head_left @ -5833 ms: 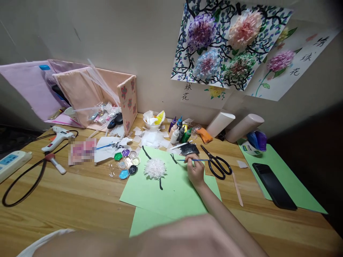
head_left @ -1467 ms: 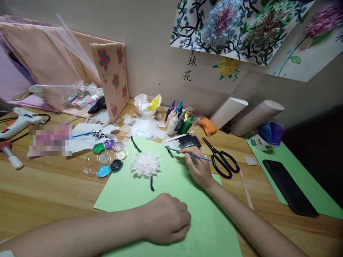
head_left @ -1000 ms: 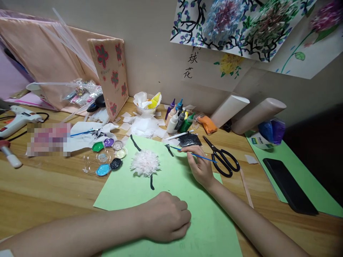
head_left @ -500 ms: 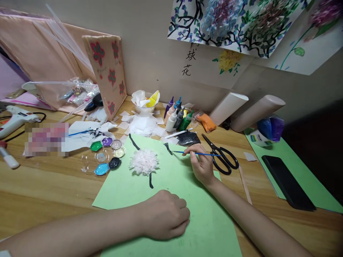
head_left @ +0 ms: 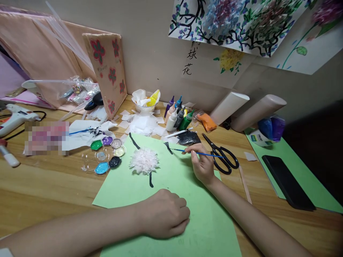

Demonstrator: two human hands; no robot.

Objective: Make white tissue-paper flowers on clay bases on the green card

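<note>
My right hand (head_left: 203, 162) pinches a thin blue paintbrush (head_left: 205, 154) over the upper right of a green sheet of paper (head_left: 184, 182). The brush tip is beside a short black forked stroke (head_left: 168, 147); whether it touches the paper I cannot tell. Curled into a fist, my left hand (head_left: 167, 214) rests on the lower part of the sheet, with nothing visible in it. Between the two, further left, a ruffled white paper flower (head_left: 144, 160) lies on the sheet, with black painted strokes above and below it.
A palette of paint wells (head_left: 102, 167) stands left of the sheet. Black-handled scissors (head_left: 223, 159) lie beyond my right hand, and a black phone (head_left: 288, 182) further right. Paint bottles (head_left: 178, 119) and white paper squares (head_left: 143, 125) are behind. A glue gun (head_left: 18, 116) lies at far left.
The brush tip has shifted very slightly near the black forked stroke. My left hand stays in place, and the view has moved a little.
</note>
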